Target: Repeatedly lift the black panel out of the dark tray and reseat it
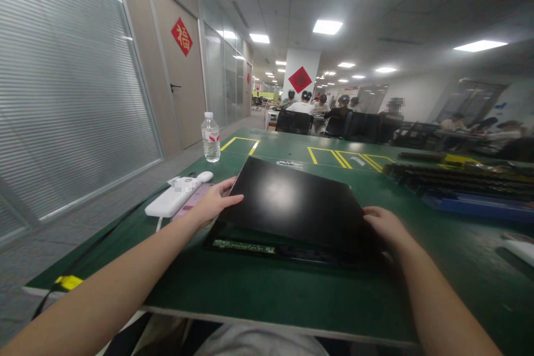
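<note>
A flat black panel [292, 200] lies tilted over an open black device base [267, 248] on the green table, its near edge raised so a strip of circuit board shows below. My left hand [214, 201] grips the panel's left edge, fingers curled onto it. My right hand [386, 225] holds the panel's near right corner, fingers wrapped round the edge.
Left of the panel lie a white power bank [171, 200], a pink item and a white mouse [204, 176]; a water bottle [211, 138] stands behind. Stacked dark trays [459, 178] fill the right side. Several people sit at desks in the background. The table's front edge [250, 322] is near.
</note>
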The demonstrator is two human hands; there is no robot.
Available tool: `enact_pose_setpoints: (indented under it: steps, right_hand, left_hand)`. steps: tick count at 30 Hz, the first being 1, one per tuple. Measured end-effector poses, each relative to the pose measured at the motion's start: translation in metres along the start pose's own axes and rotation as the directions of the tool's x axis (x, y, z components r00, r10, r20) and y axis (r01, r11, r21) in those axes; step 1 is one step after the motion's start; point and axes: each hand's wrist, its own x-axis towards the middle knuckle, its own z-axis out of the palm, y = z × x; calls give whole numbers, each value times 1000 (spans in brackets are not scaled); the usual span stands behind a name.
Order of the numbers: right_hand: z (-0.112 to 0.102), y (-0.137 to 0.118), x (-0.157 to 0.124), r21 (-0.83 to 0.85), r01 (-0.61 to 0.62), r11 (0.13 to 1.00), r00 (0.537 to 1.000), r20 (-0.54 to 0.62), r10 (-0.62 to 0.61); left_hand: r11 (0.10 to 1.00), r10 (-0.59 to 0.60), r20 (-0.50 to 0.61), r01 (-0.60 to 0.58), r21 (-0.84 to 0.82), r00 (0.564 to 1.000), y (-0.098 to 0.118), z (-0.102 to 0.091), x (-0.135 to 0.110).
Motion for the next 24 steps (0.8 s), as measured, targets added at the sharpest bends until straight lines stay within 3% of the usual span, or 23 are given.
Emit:
enact_pose_setpoints:
  steps: [6,11,14,17,19,20,24]
  right_hand:
    - [4,1,2,219,-99,971,995,17,97]
    - [2,2,5,481,-96,871,990,-48,136]
    - [-3,-6,3,671,-45,740,991,-62,117]
    - [-10,-19,-6,853,-46,520,999,33,35]
    - [-14,-26,-14,915,-15,403,998,-11,61]
    - [-15,-28,-18,933,14,359,994,-51,93]
    - [-20,-31,-28,946,-137,293,987,106,119]
  left_hand:
    - [997,74,-3,-74,-5,997,0,1,-1]
    - [996,88,-49,-89,-12,995,-3,1,1]
    - [997,51,-103,-57,-60,993,-1,1,1]
    - [993,-19,-141,2,-120,990,4,2,0]
    - [989,-49,-147,28,-143,988,6,2,-1]
    - [989,-56,-144,35,-145,988,7,3,-2]
    - [992,-82,-145,67,-106,986,8,3,-2]
